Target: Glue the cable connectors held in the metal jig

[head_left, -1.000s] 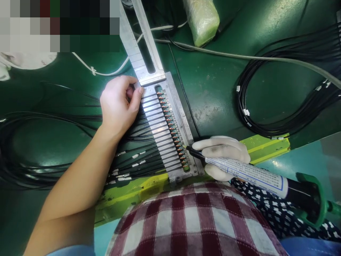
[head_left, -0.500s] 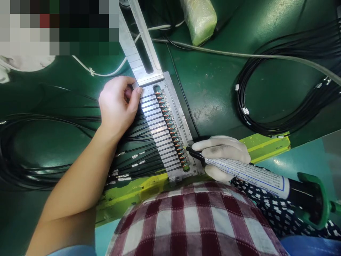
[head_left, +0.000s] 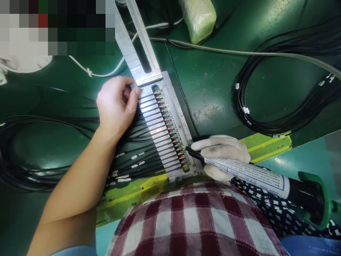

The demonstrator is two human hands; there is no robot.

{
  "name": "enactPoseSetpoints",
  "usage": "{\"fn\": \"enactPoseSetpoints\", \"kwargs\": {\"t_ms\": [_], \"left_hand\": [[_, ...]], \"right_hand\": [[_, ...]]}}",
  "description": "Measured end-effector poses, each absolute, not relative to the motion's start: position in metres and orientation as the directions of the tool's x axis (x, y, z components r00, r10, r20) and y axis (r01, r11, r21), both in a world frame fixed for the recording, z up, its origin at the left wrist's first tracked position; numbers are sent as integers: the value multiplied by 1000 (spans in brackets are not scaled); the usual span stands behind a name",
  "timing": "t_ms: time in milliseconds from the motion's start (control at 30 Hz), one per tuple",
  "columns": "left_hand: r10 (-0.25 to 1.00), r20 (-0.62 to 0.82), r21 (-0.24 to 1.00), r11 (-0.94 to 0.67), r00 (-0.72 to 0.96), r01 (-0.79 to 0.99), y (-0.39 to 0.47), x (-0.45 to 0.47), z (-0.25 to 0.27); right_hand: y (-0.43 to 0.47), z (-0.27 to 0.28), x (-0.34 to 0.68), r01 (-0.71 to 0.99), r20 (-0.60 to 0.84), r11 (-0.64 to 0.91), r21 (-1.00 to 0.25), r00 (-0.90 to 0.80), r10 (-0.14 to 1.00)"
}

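Note:
A metal fixture (head_left: 157, 124) lies slanted in front of me, holding a row of black cables (head_left: 153, 112) side by side. Their stripped ends meet small green circuit boards (head_left: 173, 132) along a slot. My left hand (head_left: 117, 99), bare, has its fingers curled at the fixture's upper left edge, thumb and forefinger gripping there; some fingertips are hidden. In a white glove, my right hand (head_left: 223, 153) grips a labelled syringe (head_left: 247, 174) with a black tapered tip and green flange. The tip points left, close to the boards in the lower part of the row.
Coiled black cables (head_left: 241, 103) with white tags lie at the right, and another cable bundle (head_left: 16, 177) at the left. A grey hose (head_left: 229, 52) crosses the green table (head_left: 210, 92). A plastic-wrapped green block (head_left: 199, 21) sits at the back. Yellow edging (head_left: 274, 147) runs along the front.

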State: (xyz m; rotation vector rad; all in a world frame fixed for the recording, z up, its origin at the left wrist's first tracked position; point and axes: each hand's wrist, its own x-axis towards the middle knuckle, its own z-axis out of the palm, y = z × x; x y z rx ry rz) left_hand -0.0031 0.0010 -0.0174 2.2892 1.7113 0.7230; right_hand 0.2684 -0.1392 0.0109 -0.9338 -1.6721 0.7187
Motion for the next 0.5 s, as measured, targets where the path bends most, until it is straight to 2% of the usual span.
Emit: {"fn": "enactPoseSetpoints", "kwargs": {"t_ms": [500], "left_hand": [[946, 256, 435, -298, 201, 850, 0, -3, -17]], "right_hand": [[-138, 6, 265, 252, 517, 526, -812, -105, 849]]}}
